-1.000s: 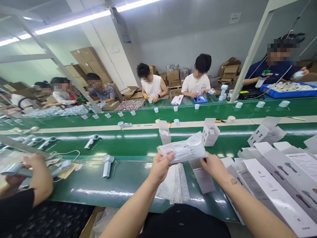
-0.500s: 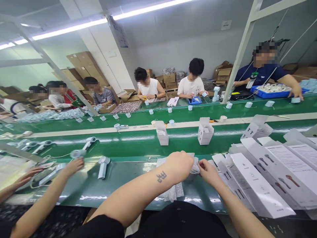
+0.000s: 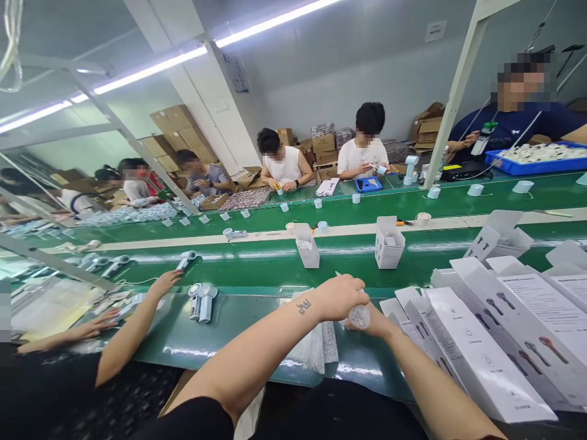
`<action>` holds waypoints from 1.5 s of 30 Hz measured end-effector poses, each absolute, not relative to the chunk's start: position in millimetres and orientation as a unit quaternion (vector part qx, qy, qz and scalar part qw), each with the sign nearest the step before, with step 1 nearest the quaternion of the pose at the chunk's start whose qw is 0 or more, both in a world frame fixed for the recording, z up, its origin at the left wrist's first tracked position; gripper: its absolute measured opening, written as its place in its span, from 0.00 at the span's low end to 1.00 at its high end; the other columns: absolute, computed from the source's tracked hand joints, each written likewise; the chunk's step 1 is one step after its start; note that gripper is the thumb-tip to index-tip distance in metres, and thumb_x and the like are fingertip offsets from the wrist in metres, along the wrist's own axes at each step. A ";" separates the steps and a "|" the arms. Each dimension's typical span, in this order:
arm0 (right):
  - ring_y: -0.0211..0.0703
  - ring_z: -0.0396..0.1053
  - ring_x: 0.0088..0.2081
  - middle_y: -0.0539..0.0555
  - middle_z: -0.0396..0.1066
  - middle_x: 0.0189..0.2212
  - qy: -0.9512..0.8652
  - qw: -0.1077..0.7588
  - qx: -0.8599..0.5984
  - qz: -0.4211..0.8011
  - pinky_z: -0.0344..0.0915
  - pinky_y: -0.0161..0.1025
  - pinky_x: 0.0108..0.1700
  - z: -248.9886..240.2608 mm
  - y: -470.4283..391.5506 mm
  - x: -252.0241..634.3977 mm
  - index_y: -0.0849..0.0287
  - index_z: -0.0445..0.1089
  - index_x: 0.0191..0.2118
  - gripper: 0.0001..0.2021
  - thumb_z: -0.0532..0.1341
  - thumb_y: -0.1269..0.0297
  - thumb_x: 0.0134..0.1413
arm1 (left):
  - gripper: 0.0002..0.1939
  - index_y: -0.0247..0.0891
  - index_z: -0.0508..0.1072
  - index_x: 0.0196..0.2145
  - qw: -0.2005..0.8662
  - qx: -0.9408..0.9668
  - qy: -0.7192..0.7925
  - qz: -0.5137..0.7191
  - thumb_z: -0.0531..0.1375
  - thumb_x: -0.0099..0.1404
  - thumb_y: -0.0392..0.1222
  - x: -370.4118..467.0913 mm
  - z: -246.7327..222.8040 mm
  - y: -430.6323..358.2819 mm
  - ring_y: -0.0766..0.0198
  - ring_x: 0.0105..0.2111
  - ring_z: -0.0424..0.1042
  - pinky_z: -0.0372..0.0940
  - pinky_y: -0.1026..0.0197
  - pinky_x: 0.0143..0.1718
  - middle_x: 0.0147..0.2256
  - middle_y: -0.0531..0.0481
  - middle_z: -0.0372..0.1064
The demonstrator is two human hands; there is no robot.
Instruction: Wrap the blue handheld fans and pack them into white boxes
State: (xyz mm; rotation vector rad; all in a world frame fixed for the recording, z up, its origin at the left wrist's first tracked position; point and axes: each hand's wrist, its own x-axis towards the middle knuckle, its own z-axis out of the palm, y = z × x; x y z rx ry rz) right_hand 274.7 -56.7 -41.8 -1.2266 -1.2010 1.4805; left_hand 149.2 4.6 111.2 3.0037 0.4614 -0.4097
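From my head camera, my left hand (image 3: 339, 297) is curled over the top of a bubble-wrapped bundle (image 3: 359, 316), fingers closed on it, and my right hand (image 3: 378, 324) sits under and behind it; most of that hand is hidden by the left, so I cannot tell how its fingers stand. The bundle hangs just above the near green belt (image 3: 229, 333), close to its front edge, with a loose stack of bubble bags (image 3: 316, 345) lying beneath my left forearm. To my right, flat white cartons (image 3: 472, 342) crowd up beside my wrist and run off the frame. To my left the belt lies open as far as two pale handheld fans (image 3: 202, 300). Ahead, two upright open boxes (image 3: 389, 243) stand well apart from my hands. A neighbour's hand (image 3: 166, 282) reaches onto the belt at far left.
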 end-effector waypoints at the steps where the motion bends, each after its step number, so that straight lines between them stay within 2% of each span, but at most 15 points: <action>1: 0.52 0.61 0.50 0.57 0.64 0.47 -0.486 0.424 -0.488 0.588 0.59 0.47 0.53 -44.9 -55.0 270.8 0.60 0.60 0.50 0.36 0.69 0.70 0.27 | 0.14 0.39 0.71 0.40 0.053 0.979 0.138 -0.141 0.57 0.55 0.29 146.6 109.8 9.1 0.57 0.41 0.68 0.63 0.58 0.43 0.42 0.46 0.67; 6: 0.47 0.64 0.46 0.57 0.62 0.47 -0.513 0.412 -0.495 0.567 0.62 0.43 0.48 -62.1 -55.6 262.3 0.60 0.48 0.57 0.39 0.63 0.71 0.35 | 0.18 0.36 0.65 0.46 0.051 0.954 0.251 -0.154 0.54 0.57 0.27 129.4 104.8 17.6 0.58 0.41 0.70 0.64 0.59 0.41 0.45 0.44 0.67; 12: 0.50 0.63 0.51 0.58 0.62 0.49 -0.564 0.399 -0.482 0.539 0.60 0.46 0.53 -75.7 -52.5 264.5 0.59 0.47 0.57 0.38 0.63 0.70 0.37 | 0.11 0.32 0.66 0.41 0.026 0.937 0.332 -0.102 0.52 0.60 0.29 125.2 79.1 -11.1 0.57 0.42 0.69 0.65 0.57 0.43 0.43 0.39 0.67; 14: 0.52 0.59 0.55 0.60 0.59 0.52 -0.558 0.416 -0.490 0.525 0.56 0.48 0.57 -80.7 -53.6 263.1 0.59 0.48 0.57 0.39 0.63 0.70 0.36 | 0.09 0.31 0.69 0.39 0.039 0.941 0.316 -0.117 0.54 0.60 0.30 123.2 66.2 -15.9 0.55 0.44 0.68 0.63 0.51 0.48 0.43 0.38 0.69; 16: 0.53 0.55 0.58 0.62 0.56 0.55 -0.544 0.423 -0.516 0.509 0.51 0.49 0.60 -89.7 -57.7 260.1 0.59 0.48 0.57 0.39 0.65 0.67 0.36 | 0.07 0.32 0.71 0.37 0.051 0.939 0.311 -0.139 0.57 0.60 0.36 118.6 55.9 -18.2 0.50 0.50 0.64 0.54 0.40 0.55 0.43 0.39 0.70; 18: 0.55 0.52 0.60 0.64 0.53 0.57 -0.538 0.412 -0.543 0.496 0.49 0.51 0.61 -101.7 -63.7 255.6 0.60 0.48 0.57 0.41 0.66 0.63 0.35 | 0.14 0.34 0.73 0.39 0.077 0.930 0.325 -0.152 0.58 0.61 0.47 113.6 49.6 -20.5 0.46 0.57 0.56 0.43 0.29 0.57 0.47 0.40 0.69; 21: 0.58 0.55 0.59 0.66 0.54 0.57 -0.526 0.410 -0.575 0.474 0.53 0.54 0.59 -114.4 -71.0 249.0 0.61 0.46 0.58 0.45 0.67 0.56 0.34 | 0.29 0.34 0.67 0.52 0.110 0.932 0.317 -0.134 0.55 0.61 0.59 108.8 46.8 -28.3 0.42 0.62 0.44 0.37 0.24 0.55 0.57 0.41 0.61; 25: 0.58 0.65 0.50 0.64 0.62 0.50 -0.497 0.412 -0.613 0.455 0.65 0.50 0.48 -96.2 -64.0 248.2 0.60 0.51 0.55 0.38 0.65 0.52 0.37 | 0.29 0.33 0.58 0.59 0.064 0.945 0.321 -0.021 0.53 0.65 0.52 88.9 48.9 -43.1 0.45 0.64 0.40 0.36 0.29 0.59 0.62 0.41 0.51; 28: 0.57 0.66 0.48 0.61 0.63 0.50 -0.524 0.404 -0.610 0.436 0.67 0.48 0.46 -60.4 -38.8 242.9 0.57 0.54 0.53 0.36 0.65 0.53 0.36 | 0.18 0.37 0.67 0.52 0.055 0.877 0.455 0.148 0.50 0.67 0.44 38.4 41.2 -48.4 0.52 0.61 0.52 0.45 0.39 0.61 0.57 0.42 0.61; 31: 0.54 0.65 0.50 0.60 0.63 0.51 -0.534 0.425 -0.544 0.488 0.67 0.46 0.46 -29.3 6.0 210.9 0.55 0.51 0.56 0.38 0.66 0.54 0.38 | 0.11 0.36 0.72 0.39 0.133 0.682 0.670 0.260 0.53 0.63 0.40 -43.9 18.4 -46.0 0.58 0.49 0.67 0.61 0.53 0.53 0.45 0.42 0.71; 33: 0.52 0.64 0.52 0.60 0.62 0.53 -0.531 0.444 -0.476 0.542 0.65 0.44 0.48 -20.4 45.4 171.0 0.55 0.50 0.57 0.39 0.66 0.55 0.38 | 0.09 0.35 0.72 0.35 0.191 0.515 0.796 0.253 0.54 0.60 0.38 -105.2 0.9 -42.5 0.59 0.42 0.71 0.65 0.58 0.46 0.38 0.44 0.73; 36: 0.49 0.67 0.48 0.60 0.61 0.54 -0.517 0.406 -0.446 0.607 0.67 0.43 0.46 -27.1 111.5 95.9 0.54 0.49 0.57 0.42 0.68 0.58 0.33 | 0.08 0.33 0.71 0.33 0.187 0.400 0.868 0.227 0.52 0.59 0.36 -187.7 -17.7 -36.7 0.58 0.36 0.73 0.66 0.58 0.41 0.33 0.44 0.73; 40: 0.48 0.70 0.40 0.61 0.59 0.55 -0.503 0.359 -0.493 0.612 0.69 0.43 0.36 -56.1 186.7 6.5 0.53 0.50 0.57 0.44 0.67 0.64 0.29 | 0.11 0.30 0.69 0.40 0.152 0.359 0.898 0.203 0.53 0.60 0.35 -264.0 -28.6 -20.7 0.55 0.43 0.71 0.62 0.57 0.47 0.42 0.39 0.71; 43: 0.48 0.69 0.42 0.62 0.57 0.57 -0.498 0.352 -0.517 0.600 0.68 0.43 0.37 -76.6 220.0 -33.3 0.52 0.47 0.59 0.46 0.67 0.65 0.29 | 0.15 0.30 0.67 0.45 0.137 0.345 0.911 0.181 0.54 0.60 0.37 -298.5 -38.4 0.6 0.53 0.49 0.67 0.59 0.57 0.50 0.47 0.36 0.68; 45: 0.49 0.69 0.44 0.62 0.57 0.58 -0.497 0.346 -0.527 0.596 0.68 0.44 0.40 -85.6 231.5 -44.1 0.52 0.45 0.60 0.48 0.67 0.65 0.29 | 0.16 0.31 0.67 0.44 0.145 0.334 0.917 0.162 0.57 0.59 0.41 -313.6 -46.8 15.1 0.50 0.48 0.68 0.60 0.55 0.47 0.45 0.35 0.69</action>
